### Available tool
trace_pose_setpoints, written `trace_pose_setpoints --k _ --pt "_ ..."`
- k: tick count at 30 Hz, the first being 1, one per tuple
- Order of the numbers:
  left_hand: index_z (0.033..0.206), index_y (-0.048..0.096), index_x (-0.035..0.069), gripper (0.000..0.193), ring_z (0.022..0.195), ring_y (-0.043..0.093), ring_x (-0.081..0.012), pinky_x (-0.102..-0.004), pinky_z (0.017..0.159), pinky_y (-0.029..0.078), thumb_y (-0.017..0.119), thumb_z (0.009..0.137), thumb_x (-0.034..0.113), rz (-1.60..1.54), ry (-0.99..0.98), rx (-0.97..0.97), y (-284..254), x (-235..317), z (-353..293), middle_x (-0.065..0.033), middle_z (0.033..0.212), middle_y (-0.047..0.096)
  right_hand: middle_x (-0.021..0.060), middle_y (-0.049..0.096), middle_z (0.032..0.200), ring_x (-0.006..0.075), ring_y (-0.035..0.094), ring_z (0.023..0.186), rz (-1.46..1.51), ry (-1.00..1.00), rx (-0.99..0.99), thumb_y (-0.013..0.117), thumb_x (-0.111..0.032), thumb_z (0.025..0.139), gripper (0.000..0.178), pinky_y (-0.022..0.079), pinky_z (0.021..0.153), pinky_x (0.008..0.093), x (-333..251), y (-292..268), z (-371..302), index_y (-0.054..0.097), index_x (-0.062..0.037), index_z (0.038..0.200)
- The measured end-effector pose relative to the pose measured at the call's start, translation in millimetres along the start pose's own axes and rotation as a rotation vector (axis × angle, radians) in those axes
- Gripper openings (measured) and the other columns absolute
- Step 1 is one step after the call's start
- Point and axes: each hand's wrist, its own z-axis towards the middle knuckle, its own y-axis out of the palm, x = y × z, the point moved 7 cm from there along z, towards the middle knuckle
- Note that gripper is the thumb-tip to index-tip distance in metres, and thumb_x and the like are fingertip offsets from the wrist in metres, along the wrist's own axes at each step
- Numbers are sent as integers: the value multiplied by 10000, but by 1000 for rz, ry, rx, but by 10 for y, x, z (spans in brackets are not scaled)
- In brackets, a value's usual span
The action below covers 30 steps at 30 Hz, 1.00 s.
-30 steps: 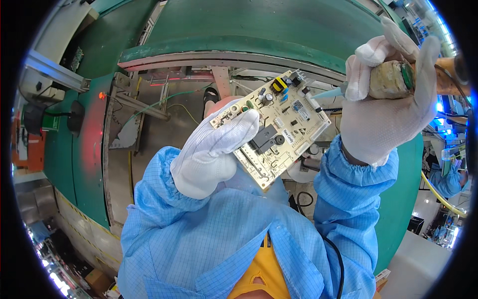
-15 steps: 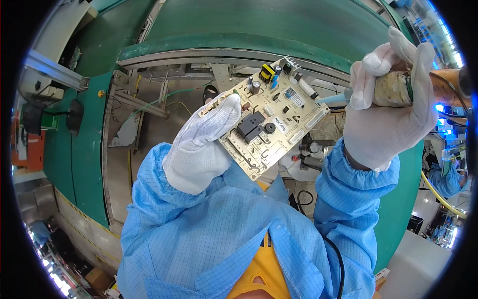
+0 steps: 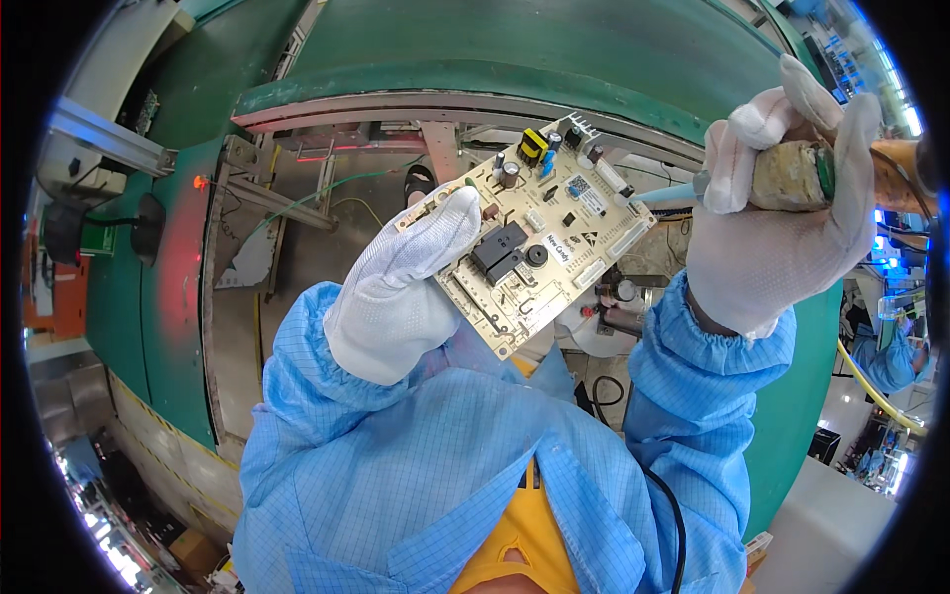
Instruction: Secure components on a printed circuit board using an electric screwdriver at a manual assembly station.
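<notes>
My left hand (image 3: 401, 292), in a white glove, grips the left edge of a cream circuit board (image 3: 554, 292). Its thumb lies over the board's edge; the fingers beneath are hidden. The component side faces up, with a black relay block (image 3: 497, 251), a yellow-wrapped transformer (image 3: 532, 148) and a round buzzer (image 3: 535, 255). My gloved right hand (image 3: 762, 238) is closed around a tape-wrapped hand tool (image 3: 789, 178). A pale blue nozzle (image 3: 673, 195) reaches from that hand to the board's upper right edge; whether it touches is unclear.
A green-topped bench (image 3: 515, 45) with a metal rail runs across the far side. On the left stands a green table (image 3: 129, 297) with a red light (image 3: 201, 182) at its edge. A yellow hose (image 3: 876, 391) hangs at right. Another person (image 3: 886, 356) in blue sits at far right.
My right hand and the tool have shifted slightly to the right. The board and my left hand stay almost still. A red glow now shows on the left table and rail.
</notes>
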Motion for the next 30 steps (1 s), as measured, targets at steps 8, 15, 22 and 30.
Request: trace_pose_setpoints --k 8,15,22,30 --pt "1245 518 -44 312 1076 626 -199 -299 978 497 513 942 33 612 173 89 -265 155 54 -142 1185 624 128 581 807 147 528 579 166 131 -69 533 -189 964 248 409 478 244 40 118 59 583 19 1091" --pt "1282 495 -62 382 1058 629 -201 -311 940 507 548 918 43 313 292 -39 -195 1206 334 -131 1189 621 35 386 907 153 385 724 1445 638 -167 685 -495 793 550 335 633 280 661 -3 -30 440 -55 1015" --pt "1126 610 -26 366 940 660 -174 -295 823 512 661 830 184 1181 1035 491 -1113 3354 14 -104 1027 688 16 420 859 122 399 678 1199 1030 -316 569 -384 932 423 347 574 244 1360 -299 -145 472 -37 1153" --pt "1202 586 21 396 1004 618 -237 -357 902 464 635 874 236 1775 716 868 -2345 4548 342 -131 1075 664 4 566 1086 87 520 762 589 1291 -2 550 -294 952 519 430 550 194 2063 -734 -344 408 -96 1411"
